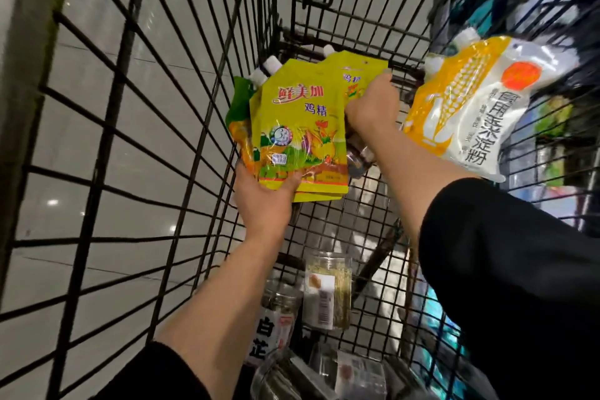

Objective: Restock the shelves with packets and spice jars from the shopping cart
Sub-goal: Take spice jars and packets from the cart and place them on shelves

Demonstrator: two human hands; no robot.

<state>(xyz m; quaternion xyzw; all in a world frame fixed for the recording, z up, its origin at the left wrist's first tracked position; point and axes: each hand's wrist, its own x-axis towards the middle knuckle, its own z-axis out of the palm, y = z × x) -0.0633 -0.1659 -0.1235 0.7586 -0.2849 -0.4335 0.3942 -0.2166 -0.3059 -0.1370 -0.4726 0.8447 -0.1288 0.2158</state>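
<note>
I look down into a black wire shopping cart [136, 127]. My left hand [264, 201] grips the bottom edge of a stack of yellow-green spouted packets [298, 127], thumb on the front one. My right hand [373, 104] holds the right side of another yellow packet [352, 75] at the back of that stack. A white and yellow corn starch packet [470, 104] leans against the cart's right wall. Clear spice jars [328, 289] lie on the cart floor near me, one with a white label [269, 331].
Pale floor tiles [107, 81] show through the cart's left wall. Blurred coloured goods [552, 120] show beyond the right wall. More clear jars and lids [324, 370] crowd the near end of the cart floor. A dark jar [358, 156] lies under my right wrist.
</note>
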